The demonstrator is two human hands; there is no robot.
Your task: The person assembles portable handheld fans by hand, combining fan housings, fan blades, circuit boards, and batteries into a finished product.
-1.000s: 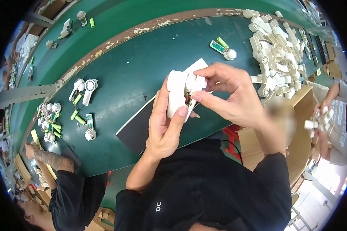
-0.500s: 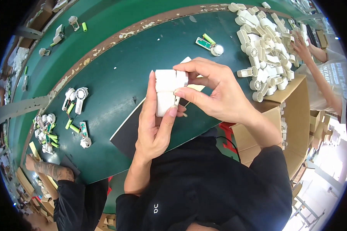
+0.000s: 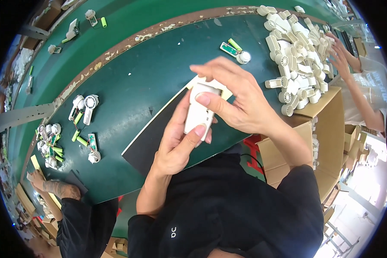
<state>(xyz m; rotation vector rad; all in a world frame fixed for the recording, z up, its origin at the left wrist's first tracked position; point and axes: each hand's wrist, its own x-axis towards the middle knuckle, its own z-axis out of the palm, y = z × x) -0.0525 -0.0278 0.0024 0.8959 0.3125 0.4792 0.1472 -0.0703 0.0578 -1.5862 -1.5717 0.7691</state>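
A white plastic fan housing (image 3: 198,115) is held above the table in front of me. My left hand (image 3: 173,154) is closed around its lower part, with the thumb on the near end. My right hand (image 3: 245,102) lies over the far end, its thumb pressed on the upper face and its fingers stretched past the top. Small dark openings show along the housing's side. Underneath lies a black sheet (image 3: 152,129) with a pale edge, partly covered by my hands. Beyond my right hand rests a fan part (image 3: 243,57) with a green circuit board and battery.
Many cream fan housings (image 3: 299,60) are heaped at the right, beside an open cardboard box (image 3: 331,129). Wired fan parts (image 3: 90,107) with green batteries lie at the left. Co-workers' hands (image 3: 342,58) reach in at the right, and a co-worker's arm (image 3: 60,189) at lower left.
The housing has turned in my hands and now slants, showing a longer face. My right fingers have lifted and stretched over its far end, and its thumb has shifted onto the face.
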